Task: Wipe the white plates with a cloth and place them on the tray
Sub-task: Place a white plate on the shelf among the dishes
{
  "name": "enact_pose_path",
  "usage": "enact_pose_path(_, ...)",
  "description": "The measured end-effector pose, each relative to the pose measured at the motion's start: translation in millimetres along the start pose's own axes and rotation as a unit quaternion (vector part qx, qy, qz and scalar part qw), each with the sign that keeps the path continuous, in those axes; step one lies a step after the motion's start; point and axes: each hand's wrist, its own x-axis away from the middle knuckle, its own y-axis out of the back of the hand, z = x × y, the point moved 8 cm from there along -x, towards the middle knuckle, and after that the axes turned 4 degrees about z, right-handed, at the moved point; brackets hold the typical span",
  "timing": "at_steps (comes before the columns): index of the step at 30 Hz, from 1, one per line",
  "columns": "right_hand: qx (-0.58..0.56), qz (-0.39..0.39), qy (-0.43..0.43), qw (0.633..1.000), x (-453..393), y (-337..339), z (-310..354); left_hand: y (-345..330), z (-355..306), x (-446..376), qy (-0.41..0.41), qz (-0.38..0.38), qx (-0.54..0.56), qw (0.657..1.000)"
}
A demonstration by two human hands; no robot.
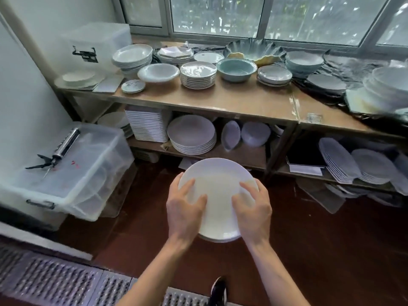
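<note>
I hold a small stack of white plates (217, 173) in front of me, above the red-brown floor. My left hand (184, 208) grips the stack's left edge, with its thumb and fingers spread over the top plate. On the right edge my right hand (254, 210) grips the same way. More white plates (192, 134) are stacked on the lower shelf straight ahead. No cloth and no tray are in view.
A wooden shelf table (220, 100) along the window carries several stacks of plates and bowls, among them a teal bowl (236, 68). A clear plastic bin (66, 171) with a caulking gun (57, 151) on its lid stands at left. Metal floor grating (55, 281) runs along the bottom.
</note>
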Motion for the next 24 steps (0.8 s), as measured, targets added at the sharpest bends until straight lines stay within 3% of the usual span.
enact_pose_path(8, -0.012, 0.026, 0.000, 1.000, -112, -22, -14, -50, -8, -94, 0.011, -0.031, 0.002, 0.999)
enact_pose_path(24, 0.039, -0.001, -0.042, 0.998, -361, -87, -47, -170, -7, -348, 0.014, 0.031, 0.047, 0.998)
